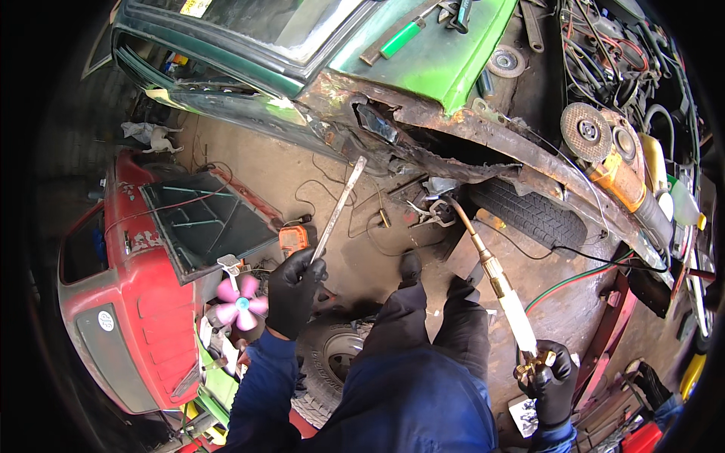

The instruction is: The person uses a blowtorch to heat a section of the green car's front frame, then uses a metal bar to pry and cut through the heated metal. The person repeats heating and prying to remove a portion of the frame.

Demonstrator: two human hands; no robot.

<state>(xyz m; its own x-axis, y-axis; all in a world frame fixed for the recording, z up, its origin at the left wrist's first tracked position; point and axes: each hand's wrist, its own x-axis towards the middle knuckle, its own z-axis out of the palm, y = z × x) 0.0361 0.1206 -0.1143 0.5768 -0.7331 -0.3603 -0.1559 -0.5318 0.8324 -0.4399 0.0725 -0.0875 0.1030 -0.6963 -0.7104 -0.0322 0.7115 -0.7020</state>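
A long, flat pale metal strip (341, 202) rises at a slant from my black-gloved left hand (293, 296), whose fingers are closed round its lower end. The strip's upper end is close to the rusty, cut-open fender area of the green vehicle (411, 128). In my right hand (555, 386), gloved too, is a gas torch (516, 315) with brass fittings and a pale handle. My fingers wrap its brass valve end. Its bent tip (453, 204) points up and left, below the vehicle's torn sheet metal. No flame shows at the tip.
A tyre (532, 215) lies under the fender; another tyre (325, 370) is by my legs. Red and green hoses (578, 275) and dark cables cross the floor. An angle grinder (623, 177) rests at right. A pink fan (242, 303) and red vehicle part (162, 332) stand left.
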